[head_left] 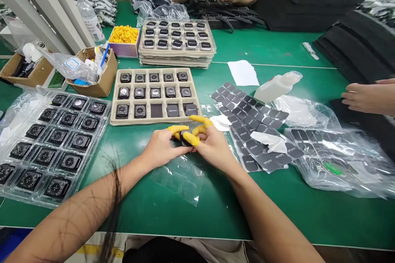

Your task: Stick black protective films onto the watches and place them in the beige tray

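Observation:
A small black smartwatch body (pixel 184 139) is held between my two hands, mostly covered by fingers. My left hand (pixel 162 144) closes on its left side, with yellow finger cots on the fingers. My right hand (pixel 213 144), also in yellow finger cots, pinches it from the right. Just beyond is a beige tray (pixel 156 122) with black watch bodies in its pockets; two in the front row show a dark printed face film. Clear plastic film (pixel 177 183) lies under and in front of my hands. Sheets of dark printed stickers (pixel 251 125) spread to the right.
A clear blister tray (pixel 103 121) of watch bodies lies left. Stacked trays (pixel 177 61), a box of yellow finger cots (pixel 124 37) and a cardboard box (pixel 106 78) stand behind. A white squeeze bottle (pixel 276 86) lies right. Co-workers' hands (pixel 370 96) work at the right and far side.

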{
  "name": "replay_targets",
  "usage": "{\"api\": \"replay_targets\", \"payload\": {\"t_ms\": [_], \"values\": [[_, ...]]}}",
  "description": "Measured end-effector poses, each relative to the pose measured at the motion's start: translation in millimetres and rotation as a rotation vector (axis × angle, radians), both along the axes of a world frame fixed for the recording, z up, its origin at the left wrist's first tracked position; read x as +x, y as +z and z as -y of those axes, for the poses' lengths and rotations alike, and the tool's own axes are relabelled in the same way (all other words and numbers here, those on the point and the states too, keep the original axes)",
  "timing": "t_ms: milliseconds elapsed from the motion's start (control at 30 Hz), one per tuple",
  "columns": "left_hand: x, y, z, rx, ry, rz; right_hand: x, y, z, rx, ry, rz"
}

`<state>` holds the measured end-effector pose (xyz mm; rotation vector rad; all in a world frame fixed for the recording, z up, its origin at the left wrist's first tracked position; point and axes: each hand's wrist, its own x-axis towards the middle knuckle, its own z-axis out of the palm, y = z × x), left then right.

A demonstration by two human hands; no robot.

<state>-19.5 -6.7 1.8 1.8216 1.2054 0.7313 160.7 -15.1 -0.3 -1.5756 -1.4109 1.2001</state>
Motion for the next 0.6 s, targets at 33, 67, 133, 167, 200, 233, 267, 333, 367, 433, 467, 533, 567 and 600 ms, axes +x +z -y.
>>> {"api": "replay_targets", "payload": {"t_ms": [33, 67, 133, 167, 200, 233, 267, 333, 367, 433, 467, 533, 567, 600], "values": [[0, 0.2, 0, 0.004, -0.006, 0.003, 0, -1.4, 0, 0.017, 0.006, 0.007], [0, 0.1, 0, 0.008, -0.011, 0.010, 1, -2.5, 0, 0.023, -0.005, 0.017], [0, -1.1, 0, 0.010, -0.015, 0.013, 3, -2.9, 1, -0.002, -0.001, 0.007], [0, -2.0, 0, 0.011, -0.016, 0.009, 4, -1.8, 2, -0.017, 0.033, -0.008], [0, -3.2, 0, 0.011, -0.017, -0.002, 7, 0.2, 3, -0.025, 0.080, -0.023], [1, -4.4, 0, 0.010, -0.013, -0.014, 9, 3.2, 5, -0.020, 0.116, -0.034], [1, -5.6, 0, 0.008, -0.005, -0.015, 12, 7.1, 6, -0.003, 0.118, -0.050], [1, -7.6, 1, -0.006, 0.010, 0.021, 17, 16.7, 5, 0.048, 0.021, -0.102], [1, -8.4, 1, -0.017, 0.013, 0.050, 18, 21.9, 2, 0.077, -0.051, -0.130], [1, -9.5, 1, -0.021, -0.005, 0.094, 10, 31.0, -11, 0.124, -0.141, -0.149], [0, -10.0, 1, -0.012, -0.020, 0.100, 2, 34.5, -19, 0.135, -0.137, -0.130], [-1, -10.9, 1, 0.014, -0.030, 0.073, -23, 38.8, -41, 0.140, -0.050, -0.015], [-1, -11.3, 1, 0.024, -0.022, 0.050, -37, 39.6, -52, 0.141, 0.006, 0.097], [-2, -11.7, 1, 0.030, -0.010, 0.028, -51, 39.8, -62, 0.152, 0.063, 0.263]]}}
